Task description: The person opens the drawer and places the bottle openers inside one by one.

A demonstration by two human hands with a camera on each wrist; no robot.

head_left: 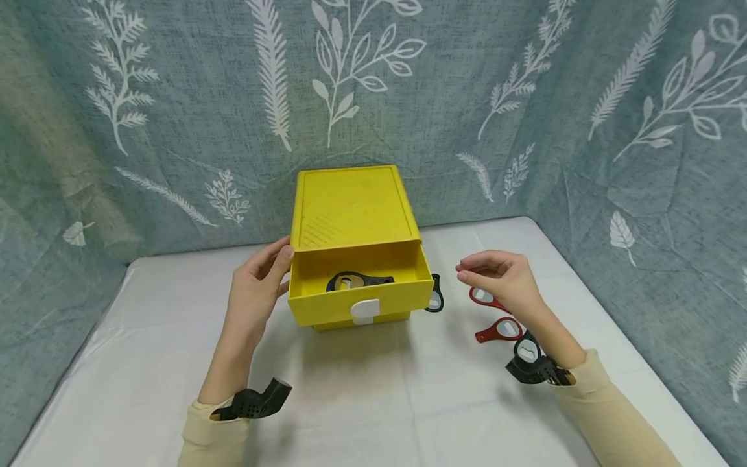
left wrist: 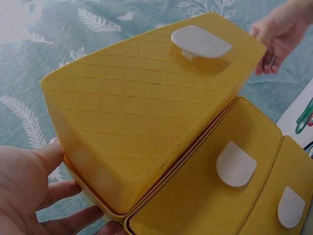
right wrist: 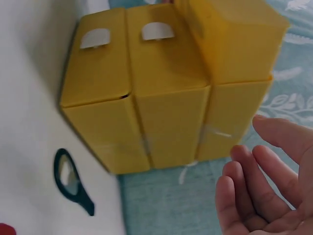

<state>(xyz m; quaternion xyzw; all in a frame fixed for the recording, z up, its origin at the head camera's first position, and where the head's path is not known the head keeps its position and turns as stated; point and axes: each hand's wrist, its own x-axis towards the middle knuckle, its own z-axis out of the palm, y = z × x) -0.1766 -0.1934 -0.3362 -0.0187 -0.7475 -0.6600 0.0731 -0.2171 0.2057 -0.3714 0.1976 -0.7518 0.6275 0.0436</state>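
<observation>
A yellow drawer cabinet stands on the table with its top drawer pulled out. Inside that drawer lies a black bottle opener, its lower edge hidden by the drawer front. My left hand touches the cabinet's left side, thumb near the front edge and fingers spread along the side in the left wrist view. To the right of the cabinet my right hand hovers with loosely bent fingers and nothing in them. Beneath it are a red opener and, nearer, another red opener.
Beside the cabinet's right side lies a black opener. Another black opener is partly covered by the right wrist camera. White cloth covers the table, and a green leaf-patterned curtain hangs behind.
</observation>
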